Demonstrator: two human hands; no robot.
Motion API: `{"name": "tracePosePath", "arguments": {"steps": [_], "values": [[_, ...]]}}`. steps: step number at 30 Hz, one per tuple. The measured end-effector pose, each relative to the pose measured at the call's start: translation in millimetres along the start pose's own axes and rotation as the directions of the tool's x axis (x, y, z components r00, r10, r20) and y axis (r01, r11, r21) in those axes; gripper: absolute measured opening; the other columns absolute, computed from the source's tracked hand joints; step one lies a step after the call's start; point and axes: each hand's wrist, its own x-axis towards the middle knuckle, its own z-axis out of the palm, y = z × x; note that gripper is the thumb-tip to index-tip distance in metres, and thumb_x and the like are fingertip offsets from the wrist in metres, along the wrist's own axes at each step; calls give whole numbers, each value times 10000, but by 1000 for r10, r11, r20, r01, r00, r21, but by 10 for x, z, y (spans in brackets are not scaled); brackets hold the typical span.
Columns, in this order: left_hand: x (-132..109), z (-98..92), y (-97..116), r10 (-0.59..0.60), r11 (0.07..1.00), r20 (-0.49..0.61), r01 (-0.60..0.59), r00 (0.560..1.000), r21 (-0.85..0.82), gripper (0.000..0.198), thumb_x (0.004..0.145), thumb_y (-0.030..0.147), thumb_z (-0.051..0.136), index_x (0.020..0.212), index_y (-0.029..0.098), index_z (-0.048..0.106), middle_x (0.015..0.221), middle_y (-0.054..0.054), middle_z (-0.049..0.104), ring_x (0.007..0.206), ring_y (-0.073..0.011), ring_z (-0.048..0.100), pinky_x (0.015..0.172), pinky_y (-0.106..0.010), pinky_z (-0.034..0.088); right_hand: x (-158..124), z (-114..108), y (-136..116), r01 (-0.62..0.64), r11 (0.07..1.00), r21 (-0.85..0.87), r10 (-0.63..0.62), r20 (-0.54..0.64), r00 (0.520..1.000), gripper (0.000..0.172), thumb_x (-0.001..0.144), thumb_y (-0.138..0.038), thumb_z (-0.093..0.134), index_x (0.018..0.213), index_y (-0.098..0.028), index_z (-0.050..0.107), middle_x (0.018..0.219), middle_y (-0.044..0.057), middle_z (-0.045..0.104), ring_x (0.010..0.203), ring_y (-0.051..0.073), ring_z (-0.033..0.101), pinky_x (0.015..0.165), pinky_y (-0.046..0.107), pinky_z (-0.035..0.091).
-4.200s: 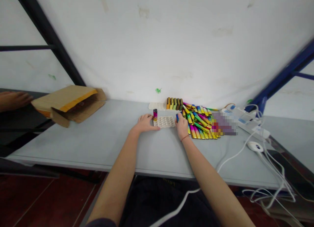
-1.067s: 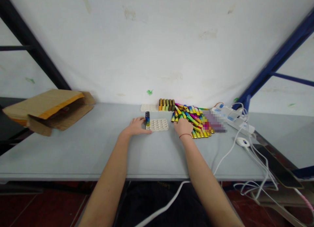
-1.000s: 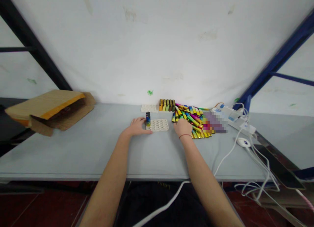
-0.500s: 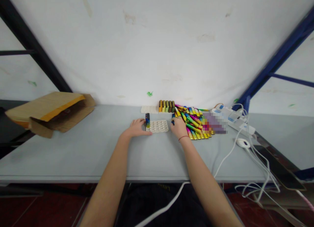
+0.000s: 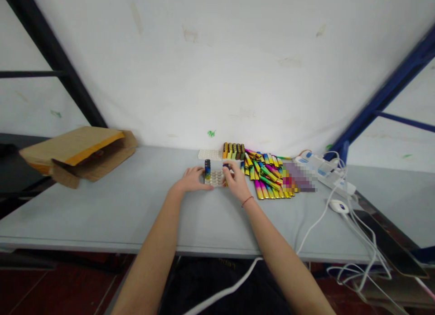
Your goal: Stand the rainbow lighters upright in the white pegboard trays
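The **left hand** (image 5: 192, 180) and **right hand** (image 5: 236, 181) are apart, with a **white tray** (image 5: 215, 179) between them on a **grey table** (image 5: 102, 217). The right hand is clamped on a **dark-topped lighter** (image 5: 226, 167), held upright over the tray's right end; its fingers hide most of the body, and a yellow base shows below them. The left hand lies open, its fingertips at the tray's left end, just beside a **blue and yellow lighter** (image 5: 207, 169). That lighter stands upright, long axis vertical; whether it sits in a tray hole is hard to make out.

Farther back are a **second white tray** (image 5: 209, 154) and a **row of upright lighters** (image 5: 233, 151). A **pile of lighters** (image 5: 267, 176) lies flat at mixed angles, partly under a **blurred patch** (image 5: 299, 176). A **brown envelope** (image 5: 79, 149) sits at the table's left.
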Motion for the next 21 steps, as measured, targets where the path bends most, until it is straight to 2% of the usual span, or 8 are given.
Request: {"name": "tracePosePath", "arguments": {"steps": [2,5,8,10,12,16,18,21], "values": [[5,12,-15,6,1000,-7,-6,1000,-1,998,638,736,679,1428,142,540,1526,-160,484,1405,-397,427,1202,-459,294,-9,35,-45,-5,1000,21,5,2,1000,395,947,-534,476,1176,-219,542,775,-5,583,492,112,496,458,244,420],[11,25,-36,7,1000,-4,-7,1000,5,987,646,734,676,1429,148,543,1537,-155,473,1414,-398,417,1208,-458,287,9,62,-80,8,1000,5,-8,-60,998,427,916,-586,530,1107,-208,584,696,-21,538,568,126,492,509,235,402],[18,32,-49,8,1000,-6,-8,1000,9,985,645,740,676,1430,160,544,1541,-148,470,1419,-399,412,1210,-456,287,40,71,-91,-74,996,47,78,-96,992,486,881,-677,526,873,-197,599,632,-17,497,583,134,462,514,242,376],[19,30,-50,4,1000,-4,-3,1000,9,997,639,750,674,1434,163,540,1544,-148,467,1419,-403,412,1207,-456,294,59,73,-108,-176,978,111,186,-91,978,550,891,-714,457,704,-204,539,560,-20,438,530,127,407,479,247,328],[16,22,-47,-3,1000,6,3,1000,6,1010,637,760,666,1440,161,534,1546,-152,464,1419,-405,410,1204,-458,297,75,73,-140,-311,926,214,338,-103,936,573,914,-703,385,614,-221,457,492,-36,358,459,114,327,436,249,263],[6,5,-39,8,1000,1,-8,1000,-12,992,635,760,667,1433,185,539,1526,-146,489,1413,-400,419,1198,-465,303,104,48,-212,-497,759,420,593,-131,795,483,956,-535,303,574,-242,351,426,-75,220,380,95,171,384,232,155],[3,0,-39,13,1000,-6,-13,1000,-18,992,628,762,673,1428,190,544,1518,-149,497,1407,-405,425,1193,-472,308,117,22,-221,-498,734,462,611,-128,781,447,949,-453,272,556,-247,316,417,-76,198,371,92,140,374,221,123],[2,-4,-38,6,1000,2,-6,1000,-17,1002,630,771,667,1433,185,541,1523,-154,489,1404,-413,425,1190,-473,315,135,-13,-177,-475,756,451,582,-129,803,442,930,-458,242,537,-260,280,404,-72,184,361,95,130,357,215,107]]}}
